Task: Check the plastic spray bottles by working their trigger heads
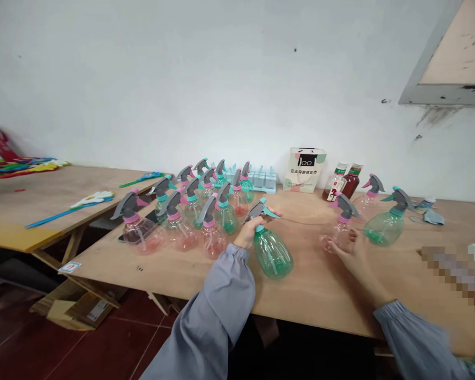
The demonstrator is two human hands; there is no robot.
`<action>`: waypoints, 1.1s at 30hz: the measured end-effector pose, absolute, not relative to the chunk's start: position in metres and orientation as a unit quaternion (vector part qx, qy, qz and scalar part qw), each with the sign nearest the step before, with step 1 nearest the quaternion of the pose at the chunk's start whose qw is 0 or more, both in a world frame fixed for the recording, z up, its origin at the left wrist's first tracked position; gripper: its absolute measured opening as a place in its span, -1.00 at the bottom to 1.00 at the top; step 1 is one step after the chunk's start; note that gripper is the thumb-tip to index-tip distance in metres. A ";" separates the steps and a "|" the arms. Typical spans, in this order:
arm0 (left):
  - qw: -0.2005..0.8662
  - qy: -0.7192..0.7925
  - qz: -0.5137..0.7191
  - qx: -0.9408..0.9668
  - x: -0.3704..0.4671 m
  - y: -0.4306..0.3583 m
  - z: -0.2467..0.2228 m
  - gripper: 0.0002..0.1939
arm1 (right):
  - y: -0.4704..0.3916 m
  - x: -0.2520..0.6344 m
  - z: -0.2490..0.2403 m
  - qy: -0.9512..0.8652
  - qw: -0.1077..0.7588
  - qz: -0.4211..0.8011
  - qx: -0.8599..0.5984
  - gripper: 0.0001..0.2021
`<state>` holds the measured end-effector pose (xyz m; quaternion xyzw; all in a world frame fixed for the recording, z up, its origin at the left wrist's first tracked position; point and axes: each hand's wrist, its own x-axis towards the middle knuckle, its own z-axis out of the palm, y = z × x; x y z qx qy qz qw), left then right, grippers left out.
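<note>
My left hand (pixel 246 232) is closed around the neck of a green spray bottle (pixel 274 255), which tilts with its base toward the lower right above the table. Its grey head has a teal trigger. At the right, my right hand (pixel 350 250) has its thumb and fingers around the lower body of a clear pink spray bottle (pixel 335 231) with a grey head. Close behind that one stand a green spray bottle (pixel 386 228) and another pink spray bottle (pixel 366 205). Several pink and green bottles, among them a pink one (pixel 214 240), stand grouped left of my left hand.
The wooden table (pixel 301 295) runs along a white wall. Toward its back are a paper bag (pixel 304 171), two dark-red bottles (pixel 351 182) and a light-blue rack (pixel 266 179). A dark flat object (pixel 156 216) lies among the left bottles. Another table (pixel 63 195) holds colourful hand-shaped items.
</note>
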<state>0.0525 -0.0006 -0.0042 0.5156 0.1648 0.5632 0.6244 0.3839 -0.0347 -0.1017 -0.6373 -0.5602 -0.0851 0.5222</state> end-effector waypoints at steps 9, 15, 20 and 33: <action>0.614 0.171 0.576 0.512 0.051 -0.002 -0.002 -0.82 | 0.014 0.336 -0.096 -0.626 0.530 -0.006 -0.572 -0.07; 0.623 0.158 0.612 0.461 0.052 0.001 -0.005 -0.84 | 0.011 0.335 -0.105 -0.598 0.550 -0.025 -0.582 -0.02; 0.654 0.138 0.580 0.466 0.050 -0.001 -0.007 -0.75 | 0.010 0.338 -0.106 -0.602 0.543 -0.034 -0.584 -0.03; 0.659 0.166 0.569 0.463 0.054 -0.001 -0.008 -0.78 | 0.005 0.337 -0.100 -0.600 0.544 -0.020 -0.586 -0.03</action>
